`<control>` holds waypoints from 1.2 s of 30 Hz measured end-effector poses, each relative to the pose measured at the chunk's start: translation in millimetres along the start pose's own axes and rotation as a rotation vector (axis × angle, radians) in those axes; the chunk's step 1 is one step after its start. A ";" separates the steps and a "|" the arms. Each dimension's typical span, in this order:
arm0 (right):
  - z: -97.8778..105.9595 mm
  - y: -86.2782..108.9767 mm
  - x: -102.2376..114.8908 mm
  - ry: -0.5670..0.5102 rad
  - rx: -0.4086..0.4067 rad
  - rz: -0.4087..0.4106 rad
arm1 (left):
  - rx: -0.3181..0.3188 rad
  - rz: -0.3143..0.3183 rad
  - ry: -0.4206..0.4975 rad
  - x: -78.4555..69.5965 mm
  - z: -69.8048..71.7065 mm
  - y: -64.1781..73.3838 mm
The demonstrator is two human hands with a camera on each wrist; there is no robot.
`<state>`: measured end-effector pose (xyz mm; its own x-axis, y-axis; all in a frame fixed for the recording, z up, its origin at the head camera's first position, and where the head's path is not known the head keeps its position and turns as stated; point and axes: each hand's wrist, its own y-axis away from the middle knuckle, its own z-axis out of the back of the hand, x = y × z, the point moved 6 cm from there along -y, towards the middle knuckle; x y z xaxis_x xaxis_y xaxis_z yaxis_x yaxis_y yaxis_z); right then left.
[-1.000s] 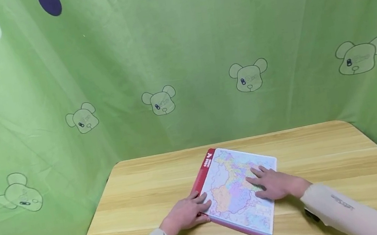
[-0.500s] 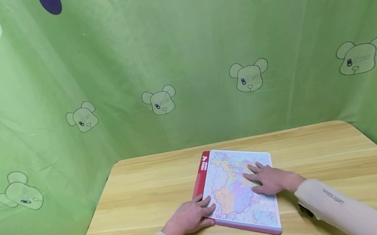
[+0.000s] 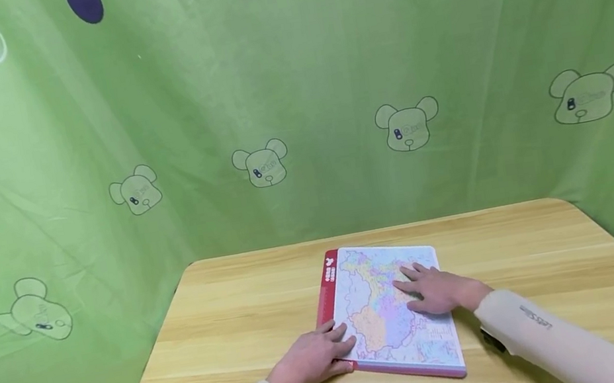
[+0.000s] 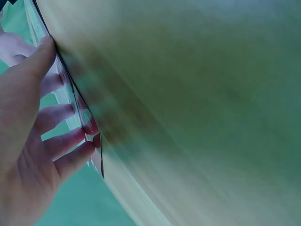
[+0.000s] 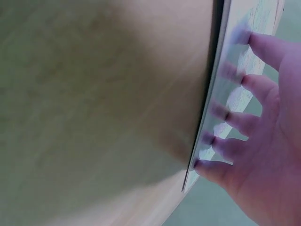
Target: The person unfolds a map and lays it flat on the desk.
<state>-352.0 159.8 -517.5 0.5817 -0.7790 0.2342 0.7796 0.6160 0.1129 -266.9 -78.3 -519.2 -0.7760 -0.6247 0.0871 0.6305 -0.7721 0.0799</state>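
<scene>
A flat board printed with a colourful map [image 3: 368, 295] lies slightly askew on the wooden table in the head view. Along its left side runs a red strip [image 3: 326, 292] with white lettering. My left hand [image 3: 312, 357] rests at the board's near left corner, fingers extended over the map and thumb along the near edge. Across the map's right half, my right hand [image 3: 433, 288] lies palm down with fingers spread. Both wrist views show the board's shiny surface reflecting fingertips, with the left thumb [image 4: 47, 49] right at the edge and the right fingers [image 5: 244, 125] resting on the surface.
The table [image 3: 229, 311] has rounded far corners and a light wood grain. A green curtain [image 3: 337, 193] with bear-head prints hangs close behind the table and along both sides.
The map board has turned counter-clockwise, its far end shifting left and its near end right. My left hand has moved slightly right and nearer, my right hand slightly left and away.
</scene>
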 end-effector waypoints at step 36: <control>-16.5 91.0 64.7 0.083 -0.036 0.149 | 0.076 0.033 0.078 24.9 -5.4 -7.5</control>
<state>-239.6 163.5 -507.9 0.7074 -0.6872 0.1654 0.6903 0.7220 0.0476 -291.1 -88.7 -522.9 -0.7521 -0.6589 0.0138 0.6527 -0.7418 0.1537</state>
